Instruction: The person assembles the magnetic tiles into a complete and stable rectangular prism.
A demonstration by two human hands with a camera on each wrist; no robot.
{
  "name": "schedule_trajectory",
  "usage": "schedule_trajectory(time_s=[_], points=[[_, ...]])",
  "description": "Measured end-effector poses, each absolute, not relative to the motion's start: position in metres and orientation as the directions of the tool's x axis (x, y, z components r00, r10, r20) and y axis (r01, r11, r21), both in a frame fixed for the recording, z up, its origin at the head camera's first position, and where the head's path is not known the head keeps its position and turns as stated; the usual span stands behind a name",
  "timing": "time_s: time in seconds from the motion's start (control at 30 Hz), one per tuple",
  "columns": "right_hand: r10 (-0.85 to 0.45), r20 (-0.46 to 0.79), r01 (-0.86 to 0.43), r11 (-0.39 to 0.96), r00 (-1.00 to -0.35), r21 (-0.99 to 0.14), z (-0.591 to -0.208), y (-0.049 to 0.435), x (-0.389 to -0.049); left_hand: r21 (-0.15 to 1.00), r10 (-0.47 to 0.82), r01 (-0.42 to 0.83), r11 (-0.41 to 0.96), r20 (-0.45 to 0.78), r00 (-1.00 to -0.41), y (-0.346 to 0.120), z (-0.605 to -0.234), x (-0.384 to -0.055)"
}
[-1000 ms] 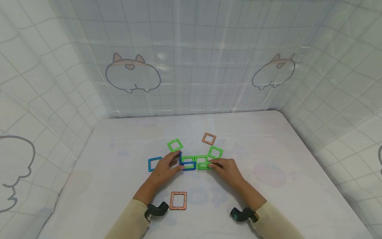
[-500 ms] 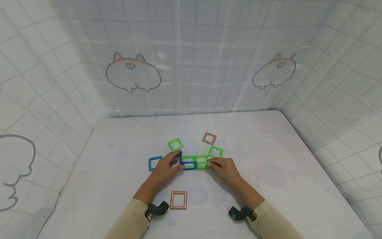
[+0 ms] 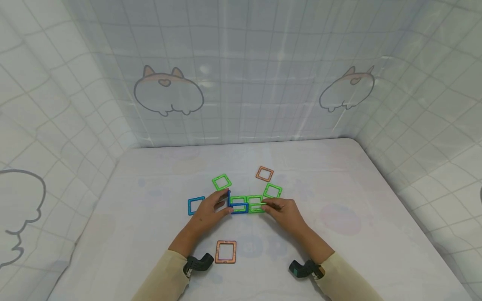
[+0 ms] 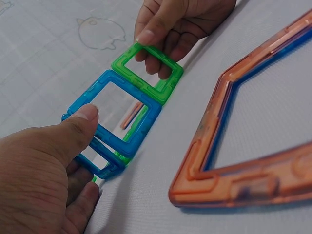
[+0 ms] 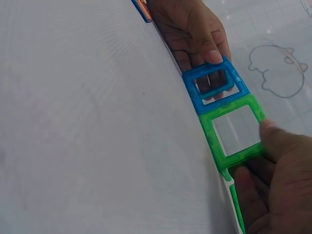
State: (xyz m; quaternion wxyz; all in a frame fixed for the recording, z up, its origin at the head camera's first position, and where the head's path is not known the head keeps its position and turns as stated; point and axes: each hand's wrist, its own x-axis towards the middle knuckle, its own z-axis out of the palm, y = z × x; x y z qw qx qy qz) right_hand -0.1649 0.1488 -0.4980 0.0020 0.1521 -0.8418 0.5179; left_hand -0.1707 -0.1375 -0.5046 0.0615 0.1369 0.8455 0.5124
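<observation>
My left hand (image 3: 205,215) holds two upright blue square magnetic tiles at their corner. Its thumb lies on the upper corner of the front blue tile (image 4: 147,127), and its fingers reach around the side blue tile (image 3: 229,197). Opposite it, my right hand (image 3: 286,213) pinches an upright green magnetic tile (image 5: 211,144) by its outer edge, thumb in front and fingers behind. That green tile stands edge to edge with the front blue one. Behind the upright pair, two more green tiles (image 3: 254,196) show side by side in the head view.
Loose tiles lie flat around the build: an orange tile (image 3: 217,252) near the front, another orange tile (image 3: 259,172) at the back, green tiles (image 3: 221,175) (image 3: 273,184) behind the hands, and a blue tile (image 3: 190,207) beside the left hand. Patterned curtains surround the white table (image 3: 339,175).
My right hand has shifted slightly left, bringing the upright green tile level with the front blue tile. My left hand has stayed in place.
</observation>
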Motion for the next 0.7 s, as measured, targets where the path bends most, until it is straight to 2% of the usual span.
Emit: schedule_trajectory(time_s=[0.33,0.7], points=[[-0.216,0.227,-0.303,0.455,-0.95,-0.837,-0.5,0.158,-0.173,0.884,0.3,0.175,0.432,0.042,-0.953,-0.137,-0.503,-0.171],[-0.058,0.247,-0.232,0.597,-0.967,-0.768,-0.498,0.168,-0.184,0.886,0.293,0.162,0.434,0.031,-0.956,-0.137,-0.504,-0.17]])
